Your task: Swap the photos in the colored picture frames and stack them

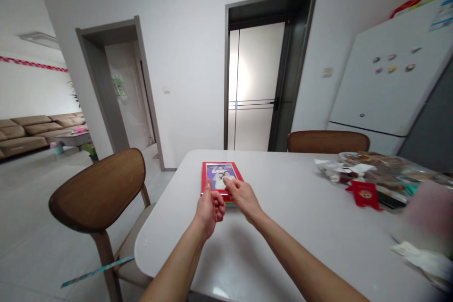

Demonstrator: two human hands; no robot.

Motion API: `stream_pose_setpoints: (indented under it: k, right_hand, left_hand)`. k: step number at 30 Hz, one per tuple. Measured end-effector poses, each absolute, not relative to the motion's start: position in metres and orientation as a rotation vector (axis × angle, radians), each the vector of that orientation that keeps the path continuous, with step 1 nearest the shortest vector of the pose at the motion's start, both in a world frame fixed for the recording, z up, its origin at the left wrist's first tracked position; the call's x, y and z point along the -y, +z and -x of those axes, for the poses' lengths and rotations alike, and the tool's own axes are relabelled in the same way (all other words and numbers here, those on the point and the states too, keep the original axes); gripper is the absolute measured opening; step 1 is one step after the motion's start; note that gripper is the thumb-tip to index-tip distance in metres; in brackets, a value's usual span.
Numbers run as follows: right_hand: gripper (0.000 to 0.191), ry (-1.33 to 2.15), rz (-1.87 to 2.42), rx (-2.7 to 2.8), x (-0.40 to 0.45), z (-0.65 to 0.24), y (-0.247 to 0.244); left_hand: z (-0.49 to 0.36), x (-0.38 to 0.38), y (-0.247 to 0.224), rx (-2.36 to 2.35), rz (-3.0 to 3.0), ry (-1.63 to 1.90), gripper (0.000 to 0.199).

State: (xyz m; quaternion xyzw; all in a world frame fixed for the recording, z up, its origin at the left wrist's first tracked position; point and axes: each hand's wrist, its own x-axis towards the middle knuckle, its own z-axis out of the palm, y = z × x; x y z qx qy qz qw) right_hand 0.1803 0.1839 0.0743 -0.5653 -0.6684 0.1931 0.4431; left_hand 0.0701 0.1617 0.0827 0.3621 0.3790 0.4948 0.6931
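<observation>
A photo frame (204,174) with a red border lies on the white table, with a picture of people on a purple background in it. Green and other colours show along its near edge. Over its lower left corner is my left hand (208,210), thumb pointing up and fingers curled in. My right hand (244,199) is closed above the frame's right side, its thumb and fingertips pinched together over the picture. Whatever either hand may hold is too small or hidden to make out. The hands partly cover the frame's near edge.
A wooden chair (102,191) stands left of the white table (297,212), another chair (329,141) behind it. Plastic bags (385,167), a red packet (366,194), a blurred pinkish object (430,217) and white tissue (421,257) lie at the right. A fridge (375,89) stands beyond.
</observation>
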Motion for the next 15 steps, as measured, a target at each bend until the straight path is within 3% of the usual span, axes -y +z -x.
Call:
stream_pose_setpoints:
  k: [2,10,12,15]
  right_hand:
    - [0.021,0.368,1.437,1.732,-0.195,-0.188,0.067]
    - [0.02,0.147,1.435,2.145,-0.168,-0.192,0.046]
    - [0.024,0.195,1.384,2.158,-0.151,-0.196,0.045]
    - [0.045,0.432,1.341,1.841,-0.128,-0.211,0.05]
  left_hand:
    - [-0.066,-0.165,0.065,-0.906,-0.761,1.132,0.053]
    - [-0.067,-0.168,0.019,-0.922,-0.735,1.369,0.028]
    - [-0.072,-0.161,0.023,-0.904,-0.791,1.461,0.025]
    - [-0.076,-0.139,0.034,-0.918,-0.9,1.513,0.024]
